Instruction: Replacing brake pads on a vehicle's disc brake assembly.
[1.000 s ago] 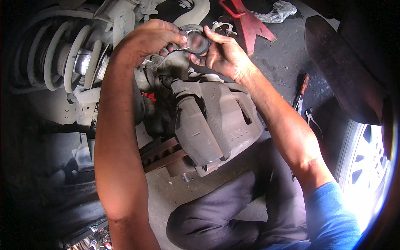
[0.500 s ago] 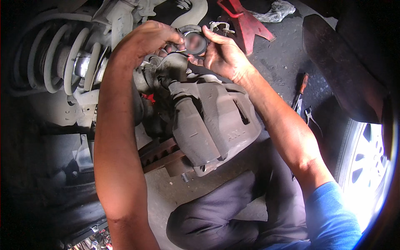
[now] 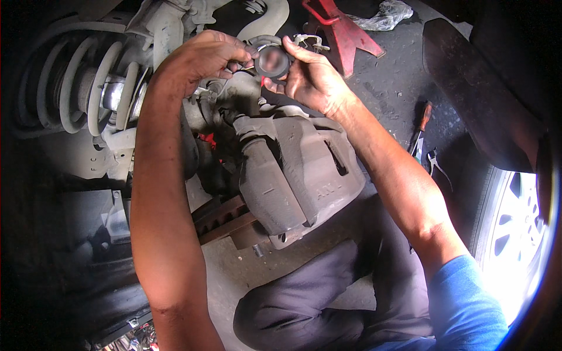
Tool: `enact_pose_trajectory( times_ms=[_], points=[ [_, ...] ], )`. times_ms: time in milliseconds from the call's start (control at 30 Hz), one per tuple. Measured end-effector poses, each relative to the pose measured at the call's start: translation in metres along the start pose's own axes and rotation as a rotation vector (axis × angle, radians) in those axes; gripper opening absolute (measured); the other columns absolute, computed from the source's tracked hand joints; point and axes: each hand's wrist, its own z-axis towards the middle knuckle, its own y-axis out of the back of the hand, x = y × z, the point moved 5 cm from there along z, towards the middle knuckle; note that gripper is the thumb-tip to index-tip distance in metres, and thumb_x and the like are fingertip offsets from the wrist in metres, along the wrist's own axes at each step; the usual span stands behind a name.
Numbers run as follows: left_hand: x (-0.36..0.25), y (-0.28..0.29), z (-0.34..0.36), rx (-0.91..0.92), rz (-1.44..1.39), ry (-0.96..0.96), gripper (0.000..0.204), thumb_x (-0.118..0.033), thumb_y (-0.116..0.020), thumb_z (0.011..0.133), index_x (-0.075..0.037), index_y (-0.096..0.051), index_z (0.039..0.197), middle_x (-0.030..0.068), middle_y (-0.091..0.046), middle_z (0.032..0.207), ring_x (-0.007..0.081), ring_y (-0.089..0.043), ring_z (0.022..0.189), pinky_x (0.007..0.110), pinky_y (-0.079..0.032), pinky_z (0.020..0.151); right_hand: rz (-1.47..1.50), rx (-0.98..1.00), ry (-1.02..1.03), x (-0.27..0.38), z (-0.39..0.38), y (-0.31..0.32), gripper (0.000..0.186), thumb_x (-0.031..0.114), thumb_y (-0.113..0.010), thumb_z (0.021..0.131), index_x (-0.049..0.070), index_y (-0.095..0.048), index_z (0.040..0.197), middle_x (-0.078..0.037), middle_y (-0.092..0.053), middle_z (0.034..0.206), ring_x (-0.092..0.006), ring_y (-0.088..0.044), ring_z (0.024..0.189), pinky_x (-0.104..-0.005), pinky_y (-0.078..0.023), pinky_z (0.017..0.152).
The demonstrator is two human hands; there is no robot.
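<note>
so the right hand [image 3: 319,79] has its fingers parted just enough to hold a round dark-rimmed disc [image 3: 273,62] up at 12 o'clock — thumb on its upper edge. left hand [image 3: 199,58] has its fingers nearly closed at the disc's 9 o'clock side, can't tell if they grip anything. grey brake caliper [image 3: 301,175] sits mid-view, coil spring [image 3: 93,93] at 10. on the dark floor [image 3: 392,88]: red stand [image 3: 345,38] at 1, screwdriver [image 3: 425,116] at 2, pliers [image 3: 433,157] at 3. vs a second ago — left fingers cover less of the disc's rim.

Raised letters [image 3: 329,191] mark the caliper [image 3: 293,169], dark letters [image 3: 93,163] the grey panel [image 3: 71,153].
</note>
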Motion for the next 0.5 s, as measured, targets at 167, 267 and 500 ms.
enact_pose_trajectory(
  times_ms=[167, 267, 500],
  points=[
    [-0.002, 0.002, 0.002, 0.025, 0.098, -0.018, 0.041, -0.036, -0.076, 0.083, -0.005, -0.072, 0.109, 0.0046, -0.070, 0.096, 0.0163, -0.063, 0.087, 0.035, -0.048, 0.088, -0.092, -0.009, -0.065, -0.002, -0.004, 0.003, 0.033, 0.039, -0.061, 0.100, 0.013, -0.060, 0.121, -0.002, -0.068, 0.112, -0.0129, -0.063, 0.103, -0.0421, -0.052, 0.088],
    [0.002, 0.003, 0.004, -0.042, 0.092, 0.010, 0.033, -0.031, -0.075, 0.080, -0.005, -0.075, 0.101, 0.0030, -0.070, 0.087, 0.0129, -0.060, 0.081, 0.029, -0.047, 0.074, -0.202, -0.048, -0.102, -0.002, -0.011, 0.005, 0.033, 0.039, -0.060, 0.100, 0.014, -0.060, 0.121, -0.002, -0.069, 0.110, -0.0124, -0.064, 0.098, -0.0384, -0.056, 0.080],
    [0.002, 0.001, 0.005, 0.033, 0.077, 0.066, 0.040, -0.036, -0.079, 0.082, -0.003, -0.071, 0.103, 0.0036, -0.068, 0.092, 0.0162, -0.066, 0.084, 0.032, -0.056, 0.079, -0.483, -0.255, -0.093, 0.000, -0.025, 0.000, 0.022, 0.024, -0.062, 0.099, 0.006, -0.063, 0.111, -0.003, -0.065, 0.078, -0.0103, -0.056, 0.060, -0.0274, -0.045, 0.056]
  ],
)
